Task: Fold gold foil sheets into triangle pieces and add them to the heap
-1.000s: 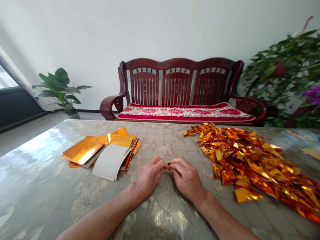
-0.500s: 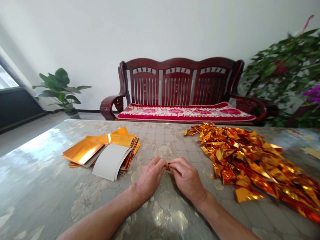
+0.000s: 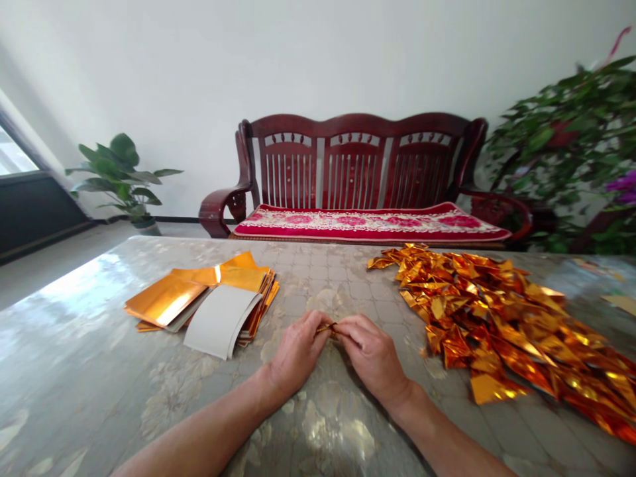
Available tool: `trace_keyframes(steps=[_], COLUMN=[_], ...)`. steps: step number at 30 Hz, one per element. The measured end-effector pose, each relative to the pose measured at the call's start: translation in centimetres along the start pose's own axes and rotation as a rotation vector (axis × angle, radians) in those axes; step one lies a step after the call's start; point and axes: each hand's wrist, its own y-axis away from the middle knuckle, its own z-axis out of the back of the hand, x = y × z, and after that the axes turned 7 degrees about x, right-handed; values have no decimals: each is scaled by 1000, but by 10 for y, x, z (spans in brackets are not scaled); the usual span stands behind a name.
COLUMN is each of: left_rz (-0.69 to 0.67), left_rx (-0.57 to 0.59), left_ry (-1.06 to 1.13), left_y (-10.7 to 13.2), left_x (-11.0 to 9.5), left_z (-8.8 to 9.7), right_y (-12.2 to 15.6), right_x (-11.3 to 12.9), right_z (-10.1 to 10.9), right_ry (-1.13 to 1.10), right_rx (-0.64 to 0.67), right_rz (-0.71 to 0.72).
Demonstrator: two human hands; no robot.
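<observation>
Gold foil piece (image 3: 332,327) sits pinched in the closed fingertips of your left hand (image 3: 299,348) and right hand (image 3: 372,350) — folded heap (image 3: 477,321) done, flat sheets (image 3: 221,319) left

A small piece of shiny gold foil (image 3: 331,328), folded narrow, was held pinched at both ends; only a thin creased middle showed, so its full shape could not be told. It sat right of the sheet stack (image 3: 213,311), apart from it, level with the stack's nearer part.
</observation>
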Motion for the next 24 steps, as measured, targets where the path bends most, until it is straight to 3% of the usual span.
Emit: trace_keyframes(steps=[9, 16, 24], left_rz=[57, 78, 70], left_rx=[-38, -57, -57], left_ry=[103, 124, 183], left_y=[-3, -5, -3], left_x=[3, 10, 13], left_z=[3, 8, 5], right_y=[2, 5, 2], right_x=[4, -19, -29], right_z=[11, 33, 32], right_ry=[37, -54, -42], right_rx=[48, 134, 241], right_rz=[-71, -139, 67])
